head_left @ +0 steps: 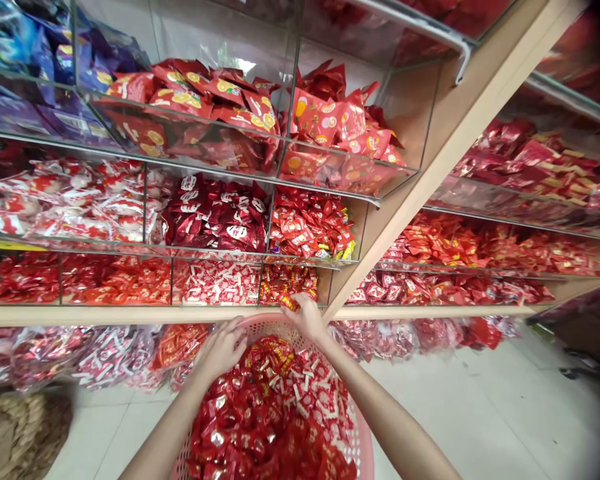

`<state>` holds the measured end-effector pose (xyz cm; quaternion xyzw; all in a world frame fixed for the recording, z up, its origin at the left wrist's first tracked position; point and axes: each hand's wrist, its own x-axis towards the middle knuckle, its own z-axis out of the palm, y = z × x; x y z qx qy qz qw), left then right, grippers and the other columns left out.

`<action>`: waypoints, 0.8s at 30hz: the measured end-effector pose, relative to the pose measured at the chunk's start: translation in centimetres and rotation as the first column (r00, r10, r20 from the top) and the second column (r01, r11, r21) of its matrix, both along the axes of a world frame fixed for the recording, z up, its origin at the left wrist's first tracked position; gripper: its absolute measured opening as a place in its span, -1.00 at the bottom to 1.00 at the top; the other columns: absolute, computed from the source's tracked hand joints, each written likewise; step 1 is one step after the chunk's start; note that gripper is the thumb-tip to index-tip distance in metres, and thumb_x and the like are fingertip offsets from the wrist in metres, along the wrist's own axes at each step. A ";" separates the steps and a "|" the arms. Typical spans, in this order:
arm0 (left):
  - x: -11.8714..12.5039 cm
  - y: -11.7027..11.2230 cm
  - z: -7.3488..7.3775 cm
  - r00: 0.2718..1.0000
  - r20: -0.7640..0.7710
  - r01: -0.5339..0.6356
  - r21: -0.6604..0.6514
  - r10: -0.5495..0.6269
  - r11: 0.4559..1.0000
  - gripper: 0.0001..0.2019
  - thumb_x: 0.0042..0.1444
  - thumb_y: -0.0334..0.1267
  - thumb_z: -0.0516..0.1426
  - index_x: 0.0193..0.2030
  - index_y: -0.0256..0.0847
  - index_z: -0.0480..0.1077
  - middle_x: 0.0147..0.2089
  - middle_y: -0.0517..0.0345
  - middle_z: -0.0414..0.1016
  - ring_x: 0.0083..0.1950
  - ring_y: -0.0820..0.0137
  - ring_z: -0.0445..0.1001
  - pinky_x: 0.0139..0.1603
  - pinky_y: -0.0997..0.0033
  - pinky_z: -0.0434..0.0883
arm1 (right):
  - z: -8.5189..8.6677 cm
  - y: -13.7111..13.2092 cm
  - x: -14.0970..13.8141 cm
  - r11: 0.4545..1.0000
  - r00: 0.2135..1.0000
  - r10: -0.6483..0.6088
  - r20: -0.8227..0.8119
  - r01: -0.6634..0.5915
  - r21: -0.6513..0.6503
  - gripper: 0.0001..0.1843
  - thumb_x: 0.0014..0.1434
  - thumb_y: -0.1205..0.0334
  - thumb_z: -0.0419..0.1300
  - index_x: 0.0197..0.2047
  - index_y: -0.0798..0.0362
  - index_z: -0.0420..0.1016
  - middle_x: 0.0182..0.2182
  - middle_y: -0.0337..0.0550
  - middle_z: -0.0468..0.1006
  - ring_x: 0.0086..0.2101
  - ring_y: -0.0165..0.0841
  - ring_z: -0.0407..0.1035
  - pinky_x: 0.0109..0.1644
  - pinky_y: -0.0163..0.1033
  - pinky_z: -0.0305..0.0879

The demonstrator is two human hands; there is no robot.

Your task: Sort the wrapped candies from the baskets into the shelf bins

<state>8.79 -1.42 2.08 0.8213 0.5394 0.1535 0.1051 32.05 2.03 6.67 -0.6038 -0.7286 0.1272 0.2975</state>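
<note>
A pink perforated plastic basket (pixel 364 440) is piled with wrapped candies: shiny red ones (pixel 230 413), red-and-white ones (pixel 315 390) and red-and-gold ones (pixel 275 353). My left hand (pixel 223 348) is at the basket's far left rim, fingers bent over the edge. My right hand (pixel 307 319) pinches a red-and-gold wrapped candy (pixel 289 303) above the far rim, in front of the lowest shelf. Just behind it, a small bin (pixel 280 280) holds candies with similar wrappers.
Clear-fronted shelf bins hold red packets (pixel 195 93), blue packets (pixel 45 53) and dark red packets (pixel 220 213). A slanting wooden post (pixel 430 173) divides the shelves. Bagged candies (pixel 115 353) lie beneath the wooden shelf edge (pixel 130 315). A brown woven-looking object (pixel 20 433) sits on the tiled floor.
</note>
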 end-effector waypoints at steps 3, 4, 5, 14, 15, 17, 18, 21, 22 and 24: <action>0.2 0.0 0.0 1.000 0.006 0.008 0.002 -0.008 1.000 -0.63 0.18 -0.14 -0.11 -0.11 -0.15 0.47 0.23 0.02 0.27 0.15 0.14 0.34 0.11 0.09 0.34 | -1.6 -4.3 -0.9 0.988 0.991 0.131 -0.004 -0.131 -0.087 -0.85 0.11 0.20 0.17 -0.26 0.07 0.47 -0.34 -0.15 0.48 -0.33 -0.35 0.34 -0.22 -0.30 0.24; 0.2 0.0 0.0 1.000 0.006 0.009 0.007 -0.009 1.000 -0.63 0.17 -0.15 -0.11 -0.11 -0.15 0.47 0.23 0.04 0.27 0.15 0.15 0.34 0.11 0.09 0.33 | -2.4 -5.6 -1.4 0.981 0.987 0.157 0.021 -0.154 -0.114 -0.87 0.10 0.23 0.18 -0.26 0.06 0.46 -0.32 -0.15 0.48 -0.30 -0.34 0.35 -0.20 -0.29 0.24; 0.2 0.0 -0.1 1.000 0.008 0.009 0.013 -0.009 1.000 -0.64 0.17 -0.15 -0.10 -0.11 -0.14 0.47 0.23 0.04 0.27 0.15 0.14 0.33 0.11 0.09 0.33 | -3.2 -6.7 -2.0 0.973 0.981 0.189 0.052 -0.180 -0.144 -0.88 0.08 0.26 0.19 -0.26 0.05 0.46 -0.31 -0.15 0.47 -0.27 -0.33 0.34 -0.18 -0.29 0.25; -0.1 -0.1 0.0 1.000 -0.005 -0.005 0.013 0.005 1.000 -0.66 0.15 -0.17 -0.08 -0.12 -0.12 0.47 0.23 0.10 0.29 0.12 0.16 0.36 0.08 0.13 0.36 | -7.2 -9.1 -6.5 0.940 0.863 0.278 0.422 -0.153 -0.306 -0.80 0.13 0.37 0.11 -0.16 0.08 0.47 -0.11 0.03 0.41 -0.10 -0.18 0.33 -0.02 -0.12 0.27; -0.1 -0.2 0.1 1.000 0.004 -0.003 0.009 0.003 1.000 -0.67 0.15 -0.17 -0.08 -0.12 -0.12 0.47 0.23 0.10 0.29 0.12 0.16 0.36 0.08 0.13 0.35 | -7.4 -9.1 -6.6 0.938 0.858 0.278 0.432 -0.146 -0.314 -0.79 0.14 0.37 0.09 -0.15 0.07 0.47 -0.10 0.02 0.41 -0.10 -0.18 0.33 -0.03 -0.12 0.28; -0.2 -0.2 0.1 1.000 0.029 -0.001 0.006 0.001 1.000 -0.67 0.15 -0.17 -0.08 -0.14 -0.12 0.48 0.22 0.10 0.29 0.13 0.15 0.35 0.10 0.11 0.34 | -7.8 -9.2 -6.6 0.937 0.862 0.274 0.428 -0.138 -0.321 -0.80 0.14 0.32 0.13 -0.14 0.05 0.46 -0.09 0.00 0.41 -0.11 -0.19 0.33 -0.03 -0.14 0.29; -0.2 -0.1 0.1 0.999 0.038 -0.002 0.006 0.001 1.000 -0.67 0.15 -0.17 -0.08 -0.14 -0.12 0.48 0.22 0.09 0.29 0.14 0.16 0.34 0.11 0.10 0.33 | -7.8 -9.3 -6.6 0.938 0.867 0.270 0.418 -0.139 -0.317 -0.79 0.13 0.26 0.16 -0.13 0.04 0.45 -0.08 -0.01 0.40 -0.11 -0.19 0.33 -0.03 -0.13 0.29; -0.1 -0.1 -0.1 0.999 0.045 0.000 0.013 0.000 1.000 -0.67 0.16 -0.17 -0.07 -0.13 -0.13 0.48 0.23 0.08 0.29 0.16 0.18 0.33 0.15 0.12 0.30 | -7.3 -8.9 -6.0 0.953 0.897 0.252 0.362 -0.164 -0.256 -0.64 0.06 0.05 0.23 -0.09 0.02 0.42 -0.10 -0.04 0.40 -0.10 -0.17 0.32 -0.04 -0.12 0.29; -0.1 -0.1 -0.2 0.999 0.042 0.002 0.018 -0.003 1.000 -0.66 0.16 -0.16 -0.08 -0.11 -0.14 0.47 0.23 0.07 0.29 0.16 0.18 0.32 0.16 0.12 0.29 | -6.8 -8.4 -5.7 0.961 0.911 0.238 0.337 -0.170 -0.219 -0.62 0.08 0.01 0.21 -0.08 0.01 0.40 -0.12 -0.05 0.40 -0.11 -0.19 0.32 -0.04 -0.13 0.29; -0.1 0.0 -0.2 0.999 0.040 0.003 0.021 -0.004 1.000 -0.64 0.16 -0.16 -0.09 -0.06 -0.15 0.46 0.22 0.04 0.29 0.17 0.17 0.32 0.16 0.11 0.29 | -5.4 -7.0 -4.7 0.980 0.941 0.181 0.285 -0.148 -0.135 -0.66 0.16 0.00 0.11 -0.08 0.02 0.39 -0.17 -0.08 0.41 -0.15 -0.25 0.34 -0.08 -0.19 0.29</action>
